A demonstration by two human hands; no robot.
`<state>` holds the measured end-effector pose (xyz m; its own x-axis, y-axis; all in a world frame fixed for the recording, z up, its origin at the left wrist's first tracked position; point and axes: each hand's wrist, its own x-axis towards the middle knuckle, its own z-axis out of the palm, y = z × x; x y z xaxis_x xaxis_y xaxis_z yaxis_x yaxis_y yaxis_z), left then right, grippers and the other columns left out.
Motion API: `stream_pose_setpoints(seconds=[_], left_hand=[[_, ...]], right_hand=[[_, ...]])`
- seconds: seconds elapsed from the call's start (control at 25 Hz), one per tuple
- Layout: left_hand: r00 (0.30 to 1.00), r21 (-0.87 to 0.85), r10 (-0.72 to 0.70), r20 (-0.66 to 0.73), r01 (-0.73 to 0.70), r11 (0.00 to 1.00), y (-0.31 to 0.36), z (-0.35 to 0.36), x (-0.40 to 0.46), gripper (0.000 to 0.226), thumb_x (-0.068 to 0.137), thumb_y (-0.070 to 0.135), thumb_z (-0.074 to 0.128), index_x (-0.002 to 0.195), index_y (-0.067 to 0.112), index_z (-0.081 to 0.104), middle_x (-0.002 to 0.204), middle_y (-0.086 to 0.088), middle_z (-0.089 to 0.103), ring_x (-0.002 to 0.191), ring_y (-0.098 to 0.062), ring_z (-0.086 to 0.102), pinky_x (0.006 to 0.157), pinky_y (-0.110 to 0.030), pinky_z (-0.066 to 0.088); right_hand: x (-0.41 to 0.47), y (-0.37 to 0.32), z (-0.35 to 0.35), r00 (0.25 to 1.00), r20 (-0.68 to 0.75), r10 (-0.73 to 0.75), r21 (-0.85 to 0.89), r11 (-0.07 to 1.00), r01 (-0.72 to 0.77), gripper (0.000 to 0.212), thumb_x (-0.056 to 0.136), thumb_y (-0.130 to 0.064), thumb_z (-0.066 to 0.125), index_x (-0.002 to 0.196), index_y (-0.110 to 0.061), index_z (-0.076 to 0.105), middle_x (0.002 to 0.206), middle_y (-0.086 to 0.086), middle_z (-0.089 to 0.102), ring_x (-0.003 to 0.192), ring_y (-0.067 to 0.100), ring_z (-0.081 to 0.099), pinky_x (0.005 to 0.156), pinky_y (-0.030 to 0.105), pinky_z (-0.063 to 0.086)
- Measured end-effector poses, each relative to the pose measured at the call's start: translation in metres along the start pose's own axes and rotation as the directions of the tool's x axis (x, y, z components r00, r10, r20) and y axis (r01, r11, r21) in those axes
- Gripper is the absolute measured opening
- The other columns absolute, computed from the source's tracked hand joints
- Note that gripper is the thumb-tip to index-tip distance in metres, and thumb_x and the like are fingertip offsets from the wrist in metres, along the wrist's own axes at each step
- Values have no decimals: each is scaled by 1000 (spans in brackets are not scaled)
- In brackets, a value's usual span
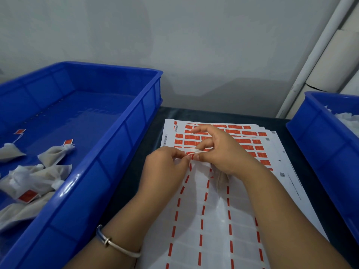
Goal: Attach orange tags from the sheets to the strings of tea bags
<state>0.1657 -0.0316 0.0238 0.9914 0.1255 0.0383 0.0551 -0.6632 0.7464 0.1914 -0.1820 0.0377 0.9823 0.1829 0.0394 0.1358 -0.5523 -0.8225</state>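
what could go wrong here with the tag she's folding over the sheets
1. The left hand and right hand pinch a small orange tag between fingertips; the sticky halves may close crooked or miss the string.
2. The tea bag hangs under the right hand over the sticker sheets; it might catch and lift them.

Two blue bins [136, 121] [318, 136] flank a dark tabletop [136, 171], grey wall [174, 45] behind.

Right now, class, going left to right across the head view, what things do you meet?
Tea bags in the left blue bin → left hand → right hand over the tag sheets → right blue bin.
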Motion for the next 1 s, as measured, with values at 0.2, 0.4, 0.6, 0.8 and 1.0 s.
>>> stream_pose_setpoints(seconds=[0.2, 0.4, 0.6, 0.8, 1.0], left_hand=[[979, 124, 144, -147, -126, 984, -1, 1, -4, 24, 78, 48, 66, 90, 38, 49, 90, 19, 48, 73, -4, 50, 63, -12, 41], [964, 237, 214, -158, -173, 956, -4, 2, -3, 34, 82, 53, 58, 107, 31, 63, 103, 13, 57, 86, -7, 51, 79, -22, 50], [974, 252, 198, -112, -165, 954, -6, 1, -2, 34, 87, 48, 54, 111, 28, 66, 104, 11, 59, 86, -8, 52, 81, -28, 53], [976, 234, 179, -122, -147, 961, -5, 2, -1, 28, 88, 43, 55, 108, 27, 65, 101, 11, 59, 83, -8, 52, 80, -25, 52], [974, 290, 176, -144, -129, 948, -7, 2, 0, 27, 88, 43, 55, 110, 28, 60, 104, 10, 59, 84, -8, 49, 75, -19, 46]], right_hand=[[0, -1, -1, 1000, 4, 15, 25, 1000, -15, 43, 74, -22, 79, 91, -47, 48, 68, -32, 58, 65, -20, 58, 46, 2, 42], [-1, -3, 0, 1000, 6, 20, 37, 999, -20, 46, 75, -21, 78, 101, -44, 48, 75, -27, 61, 65, -9, 62, 49, 4, 45], [-2, -4, -1, 1000, 12, 18, 30, 999, -18, 45, 75, -20, 78, 103, -41, 49, 79, -25, 63, 72, -2, 64, 55, 8, 49], [-1, -5, -1, 999, 28, 36, 3, 999, -37, 34, 77, -20, 76, 88, -42, 52, 80, -26, 60, 73, 2, 63, 52, 8, 47], [0, -2, 0, 997, 50, 54, -10, 998, -54, 31, 78, -22, 75, 82, -43, 54, 79, -31, 54, 70, -3, 59, 48, 4, 44]])
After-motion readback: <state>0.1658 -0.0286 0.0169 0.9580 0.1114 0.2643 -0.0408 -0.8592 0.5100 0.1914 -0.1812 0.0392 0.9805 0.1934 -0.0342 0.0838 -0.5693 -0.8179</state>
